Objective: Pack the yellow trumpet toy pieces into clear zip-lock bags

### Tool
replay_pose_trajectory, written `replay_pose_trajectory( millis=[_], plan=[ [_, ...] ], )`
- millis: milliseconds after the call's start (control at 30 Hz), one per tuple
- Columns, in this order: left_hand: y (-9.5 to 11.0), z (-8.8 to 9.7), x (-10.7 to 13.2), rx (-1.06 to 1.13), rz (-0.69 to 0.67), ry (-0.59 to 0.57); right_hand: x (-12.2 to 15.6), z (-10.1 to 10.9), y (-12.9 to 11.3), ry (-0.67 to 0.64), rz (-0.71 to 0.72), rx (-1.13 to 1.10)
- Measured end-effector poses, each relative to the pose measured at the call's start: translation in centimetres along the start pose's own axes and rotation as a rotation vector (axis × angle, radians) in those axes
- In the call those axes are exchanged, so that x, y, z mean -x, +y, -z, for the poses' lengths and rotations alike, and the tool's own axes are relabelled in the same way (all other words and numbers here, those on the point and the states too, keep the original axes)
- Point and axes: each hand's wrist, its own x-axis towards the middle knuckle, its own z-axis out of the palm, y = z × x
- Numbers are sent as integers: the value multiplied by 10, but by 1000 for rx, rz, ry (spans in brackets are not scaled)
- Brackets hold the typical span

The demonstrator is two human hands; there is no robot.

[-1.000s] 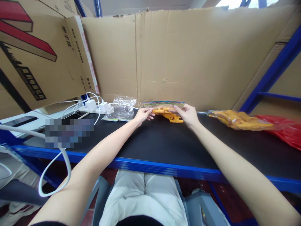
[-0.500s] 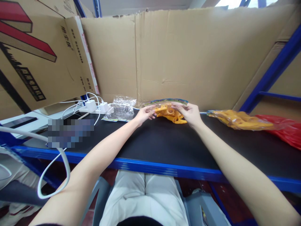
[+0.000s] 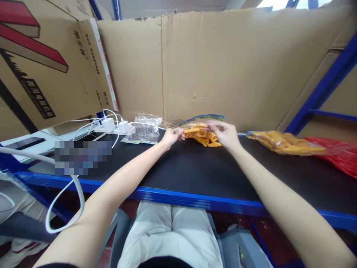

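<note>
Pinched in the fingertips of my left hand [image 3: 172, 137] is the left end of a straight orange plastic tube [image 3: 192, 130]. My right hand [image 3: 225, 134] is closed at the tube's other end, its fingertips partly overlapping the clear film. Below and behind the tube lies a pile of orange plastic pieces [image 3: 205, 142], some hollow and open-ended. A clear plastic bag [image 3: 202, 118] with a blue-green printed edge stands up behind the pile; how many pieces are inside it I cannot tell.
A crumpled clear bag [image 3: 145, 129] lies left of my hands, beside a white power strip [image 3: 126, 129] with plugs and cables. At right are a bag of orange pieces [image 3: 287, 142] and a red plastic bag [image 3: 338, 154]. Cardboard [image 3: 217, 67] walls the black tabletop [image 3: 195, 171].
My left hand's fingers have closed from a looser spread into a pinch on the orange tube. The tube now lies level between my hands, and the bag's printed edge stands slightly higher.
</note>
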Motion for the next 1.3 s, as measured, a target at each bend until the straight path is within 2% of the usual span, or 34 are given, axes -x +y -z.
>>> replay_pose_trajectory(
  millis=[167,433,600,833,967,1133,1300],
  plan=[
    [3,2,1,52,-83,-85,1,-2,-12,28,72,89],
    [3,1,3,-10,13,-129,0,0,-11,31,-54,-15],
    [1,1,5,-102,145,-145,0,-1,-9,44,-8,7],
    [8,7,0,-74,-13,-119,0,0,-17,113,72,122],
    [21,6,2,-28,-66,-96,1,-1,-27,87,133,131],
    [40,5,7,142,-100,-74,3,1,-37,28,170,126],
    [51,11,3,311,-163,8,7,4,-50,16,171,84]
  ],
)
